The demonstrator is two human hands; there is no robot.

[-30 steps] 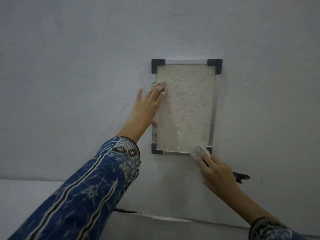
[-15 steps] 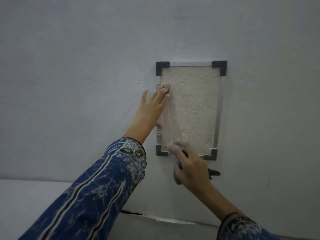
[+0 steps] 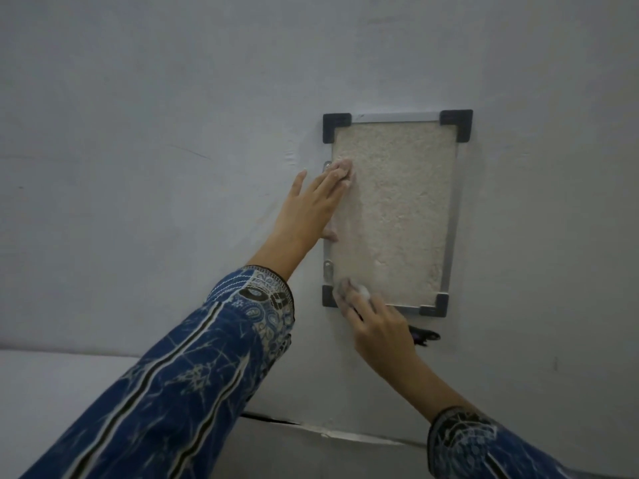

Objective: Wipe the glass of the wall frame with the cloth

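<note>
The frame (image 3: 394, 212) hangs on the wall (image 3: 173, 133). The left hand (image 3: 311, 205) lies flat and open on its left edge, steadying it. The right hand (image 3: 377, 323) presses a soft cloth (image 3: 363, 291) at the bottom-left corner. Glass (image 3: 397, 188) looks smooth and breakable, so light pressure suits it.

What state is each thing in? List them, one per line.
wall frame: hung on the wall, slightly askew.
glass: left edge and bottom-left corner covered by hands.
cloth: bunched under the right hand.
left hand: flat, bracing the frame's left edge.
right hand: pressing the cloth at the bottom-left corner.
</note>
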